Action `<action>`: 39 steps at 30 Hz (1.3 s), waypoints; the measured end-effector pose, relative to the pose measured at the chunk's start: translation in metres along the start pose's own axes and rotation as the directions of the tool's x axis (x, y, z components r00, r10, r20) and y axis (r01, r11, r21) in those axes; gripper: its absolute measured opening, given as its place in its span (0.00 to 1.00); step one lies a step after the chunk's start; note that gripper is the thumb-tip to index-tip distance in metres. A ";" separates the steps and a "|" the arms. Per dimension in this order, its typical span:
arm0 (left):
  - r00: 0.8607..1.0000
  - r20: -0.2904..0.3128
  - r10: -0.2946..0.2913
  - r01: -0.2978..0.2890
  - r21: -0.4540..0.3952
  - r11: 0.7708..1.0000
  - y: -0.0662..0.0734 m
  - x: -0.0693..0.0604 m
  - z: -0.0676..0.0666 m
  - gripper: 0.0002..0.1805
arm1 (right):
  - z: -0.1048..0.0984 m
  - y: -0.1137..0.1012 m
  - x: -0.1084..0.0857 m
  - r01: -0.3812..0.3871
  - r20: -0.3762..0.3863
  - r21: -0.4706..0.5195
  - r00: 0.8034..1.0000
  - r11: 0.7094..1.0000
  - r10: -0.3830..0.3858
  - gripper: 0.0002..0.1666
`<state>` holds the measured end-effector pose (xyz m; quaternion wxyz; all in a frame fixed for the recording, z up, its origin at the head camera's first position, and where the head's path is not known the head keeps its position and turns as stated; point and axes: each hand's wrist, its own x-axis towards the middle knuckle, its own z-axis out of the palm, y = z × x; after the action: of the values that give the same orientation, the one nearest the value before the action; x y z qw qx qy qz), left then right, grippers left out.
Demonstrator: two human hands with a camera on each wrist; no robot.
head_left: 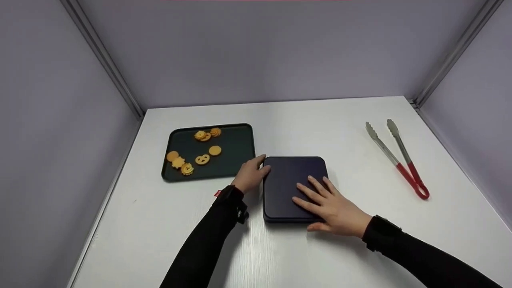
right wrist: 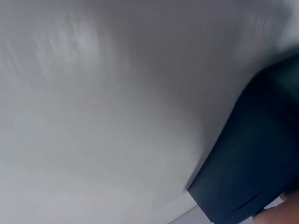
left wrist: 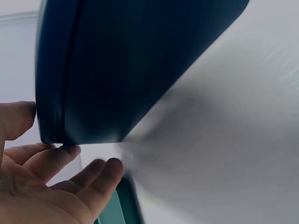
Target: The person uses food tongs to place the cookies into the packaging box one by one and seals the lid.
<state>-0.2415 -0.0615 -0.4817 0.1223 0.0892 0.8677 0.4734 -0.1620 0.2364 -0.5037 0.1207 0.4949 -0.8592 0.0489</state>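
Observation:
A dark blue box (head_left: 288, 196) with rounded corners sits on the white table, with a lid seam along its side in the left wrist view. My left hand (head_left: 250, 174) touches its left edge near the far corner. There the thumb (left wrist: 17, 120) meets the lid and two fingertips touch the side by the seam, while the other fingers stay apart from it. Spread fingers of my right hand (head_left: 334, 210) lie flat across the lid's right part. In the right wrist view, only a bit of that hand (right wrist: 280, 214) shows beside the box (right wrist: 252, 158).
Left of the box lies a dark green tray (head_left: 236, 150) carrying several cookies, among them a pretzel-shaped one (head_left: 202, 159). Tongs (head_left: 404, 160) with red handles lie spread at the right. Grey panels (head_left: 256, 52) stand around the table's back and sides.

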 end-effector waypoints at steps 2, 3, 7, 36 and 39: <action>1.000 -0.010 0.005 -0.005 0.011 1.000 0.000 0.002 0.001 0.29 | 0.002 0.000 0.000 -0.001 -0.008 -0.011 1.000 1.000 0.001 0.43; 1.000 -0.016 0.010 -0.009 0.015 1.000 -0.001 0.002 0.001 0.27 | 0.003 0.000 0.000 -0.003 -0.011 -0.014 1.000 1.000 0.003 0.42; 0.999 -0.033 0.032 -0.031 0.023 0.999 0.001 0.003 0.001 0.24 | 0.006 0.001 -0.001 -0.008 -0.013 -0.028 1.000 1.000 0.008 0.39; 0.995 -0.081 -0.060 0.065 0.055 0.996 0.007 0.019 0.007 0.21 | 0.007 0.013 0.005 0.098 -0.120 -0.110 0.987 0.989 -0.111 0.36; 0.993 -0.094 -0.066 0.071 0.051 0.996 0.007 0.018 0.008 0.21 | 0.004 0.012 0.006 0.080 -0.098 -0.044 0.992 0.996 -0.084 0.37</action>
<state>-0.2559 -0.0471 -0.4825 0.0960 0.0408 0.8876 0.4486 -0.1758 0.2369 -0.5059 0.1751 0.5244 -0.8317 0.0513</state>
